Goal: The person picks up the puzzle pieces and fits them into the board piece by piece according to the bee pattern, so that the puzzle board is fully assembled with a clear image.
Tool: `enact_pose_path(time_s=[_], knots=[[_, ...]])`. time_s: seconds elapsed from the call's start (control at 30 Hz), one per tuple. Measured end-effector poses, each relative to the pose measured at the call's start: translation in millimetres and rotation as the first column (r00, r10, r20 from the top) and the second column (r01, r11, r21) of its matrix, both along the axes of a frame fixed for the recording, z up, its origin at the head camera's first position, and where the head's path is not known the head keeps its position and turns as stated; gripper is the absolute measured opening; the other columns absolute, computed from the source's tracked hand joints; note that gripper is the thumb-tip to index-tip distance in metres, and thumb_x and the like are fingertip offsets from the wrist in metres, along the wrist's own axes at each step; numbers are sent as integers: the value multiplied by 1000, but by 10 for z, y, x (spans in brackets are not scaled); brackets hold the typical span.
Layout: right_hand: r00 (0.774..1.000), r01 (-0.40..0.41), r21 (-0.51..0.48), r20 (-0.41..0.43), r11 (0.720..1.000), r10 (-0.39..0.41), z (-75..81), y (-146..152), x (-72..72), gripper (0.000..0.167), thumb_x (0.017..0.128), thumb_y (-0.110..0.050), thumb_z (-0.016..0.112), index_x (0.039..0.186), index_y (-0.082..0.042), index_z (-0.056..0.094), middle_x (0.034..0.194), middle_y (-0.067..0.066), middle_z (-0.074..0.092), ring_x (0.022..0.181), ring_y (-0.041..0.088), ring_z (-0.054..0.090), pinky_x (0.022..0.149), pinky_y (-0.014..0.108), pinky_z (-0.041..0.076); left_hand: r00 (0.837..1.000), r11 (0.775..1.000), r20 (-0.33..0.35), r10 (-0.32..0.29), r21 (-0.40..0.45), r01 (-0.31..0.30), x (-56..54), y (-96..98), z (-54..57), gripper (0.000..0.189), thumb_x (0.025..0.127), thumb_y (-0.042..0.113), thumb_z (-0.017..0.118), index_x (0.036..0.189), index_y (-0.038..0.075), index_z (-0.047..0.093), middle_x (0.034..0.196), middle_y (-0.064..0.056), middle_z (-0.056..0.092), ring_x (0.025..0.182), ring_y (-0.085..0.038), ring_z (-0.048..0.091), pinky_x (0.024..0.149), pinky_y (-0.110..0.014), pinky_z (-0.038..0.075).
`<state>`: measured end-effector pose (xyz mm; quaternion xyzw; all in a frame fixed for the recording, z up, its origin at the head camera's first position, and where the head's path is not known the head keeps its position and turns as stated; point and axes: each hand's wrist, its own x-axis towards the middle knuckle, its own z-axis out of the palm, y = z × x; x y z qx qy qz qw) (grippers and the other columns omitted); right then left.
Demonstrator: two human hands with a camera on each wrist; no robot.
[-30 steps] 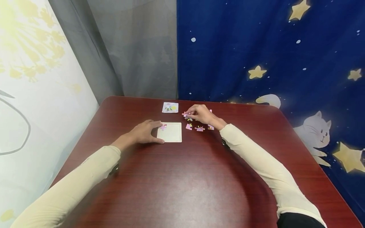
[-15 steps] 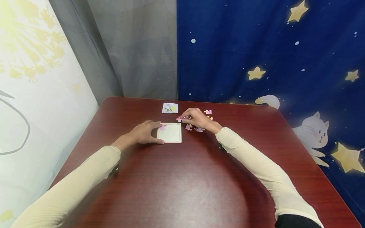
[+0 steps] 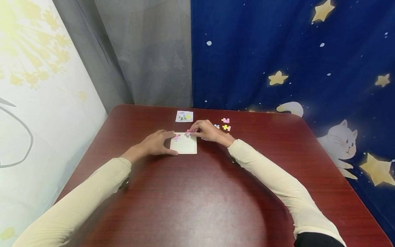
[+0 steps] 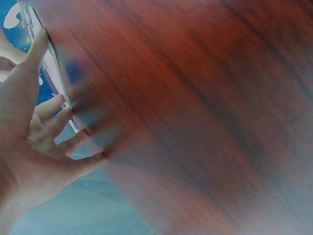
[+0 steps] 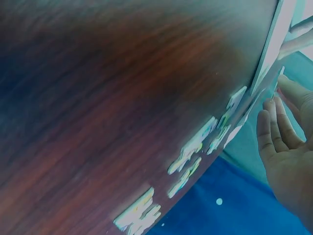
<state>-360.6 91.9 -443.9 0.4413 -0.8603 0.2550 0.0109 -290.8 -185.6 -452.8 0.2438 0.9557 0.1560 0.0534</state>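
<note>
So the puzzle piece (image 3: 188,132) looks small and pinkish, pinched by the right hand (image 3: 206,130) at the far edge of a white tray (image 3: 186,146); left hand (image 3: 156,143), fingers spread, touches the tray's left side. Glossy reddish-brown table (image 3: 197,195), starry blue curtain (image 3: 234,68) behind.

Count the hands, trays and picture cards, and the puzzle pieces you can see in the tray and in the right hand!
Hands: 2, the left hand and the right hand
Tray: 1
Picture card: 1
Tray piece: 1
Held piece: 1, in the right hand
Total: 6
</note>
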Motion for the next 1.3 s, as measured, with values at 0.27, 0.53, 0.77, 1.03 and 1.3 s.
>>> enact_pose_path(time_s=[0.27, 0.53, 0.77, 1.03, 1.3], knots=[[1000, -30, 2, -9, 1000, 30, -43, -99, 22, 16, 95, -5, 75, 110, -4, 81, 110, 10, 76, 99, 18, 68, 85, 35, 58, 1000, 1000, 2, -1, 2, 1, 7, -4, 3, 99, 79, 68, 80, 154, 12, 52, 158, -12, 49, 145, -39, 41, 110, -62, 41], [998, -53, 22, -11, 998, 54, -47, -183, 45, 15, 97, -6, 74, 109, -5, 81, 112, 8, 76, 107, 16, 68, 92, 33, 56, 1000, 1000, -2, 3, 2, -3, 25, 3, 12, 98, 78, 68, 81, 153, 12, 53, 158, -12, 49, 145, -38, 41, 110, -62, 41], [998, -62, 42, -12, 997, 62, -51, -249, 58, 14, 97, -7, 74, 109, -6, 82, 111, 8, 77, 107, 16, 70, 93, 26, 55, 1000, 1000, -5, 7, 7, -7, 30, 4, 14, 98, 78, 68, 81, 153, 12, 53, 158, -12, 50, 146, -39, 40, 109, -63, 41], [999, -43, 68, -30, 997, 45, -25, -290, 78, 13, 96, -6, 75, 107, -5, 82, 109, 8, 78, 103, 16, 71, 91, 25, 55, 1000, 1000, -14, -5, 2, 5, 20, 23, 55, 97, 79, 66, 82, 153, 10, 53, 158, -12, 49, 146, -41, 40, 110, -63, 40], [1000, -19, 106, 3, 994, 19, -46, -324, 103, 13, 95, -7, 76, 107, -6, 82, 107, 7, 77, 99, 14, 69, 87, 20, 54, 1000, 1000, -9, -3, 2, 3, 53, 15, 54, 97, 79, 65, 82, 153, 10, 52, 158, -13, 49, 146, -41, 40, 109, -64, 40]])
